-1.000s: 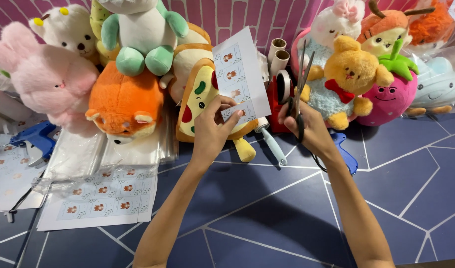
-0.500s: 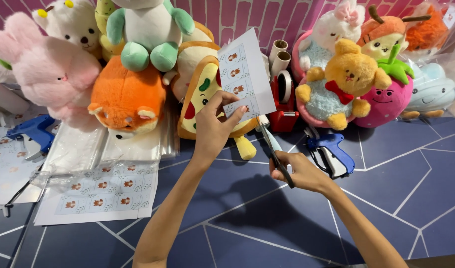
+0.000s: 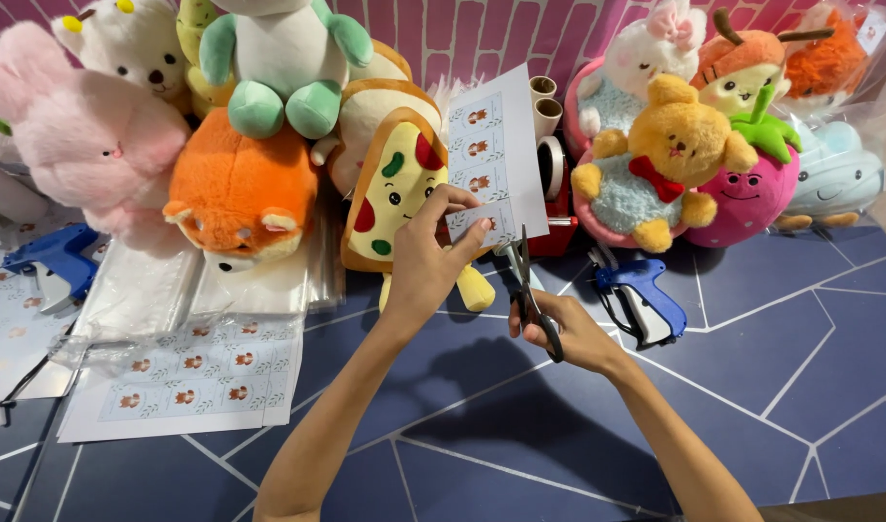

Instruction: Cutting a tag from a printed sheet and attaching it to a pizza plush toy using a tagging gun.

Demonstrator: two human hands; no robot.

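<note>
Left hand [image 3: 426, 259] pinches a sticker sheet [image 3: 496, 159] upright before the pizza plush [image 3: 395, 188]. Right hand [image 3: 569, 333] closes around scissors [image 3: 526, 290], blades at the sheet's lower edge. Judged barely begun: no cut piece visible; another sheet [image 3: 187, 377] lies left.

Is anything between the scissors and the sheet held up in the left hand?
Nothing visible. The scissors in the right hand point up at the lower edge of the sheet, which the left hand holds clear of the plush toys.
</note>
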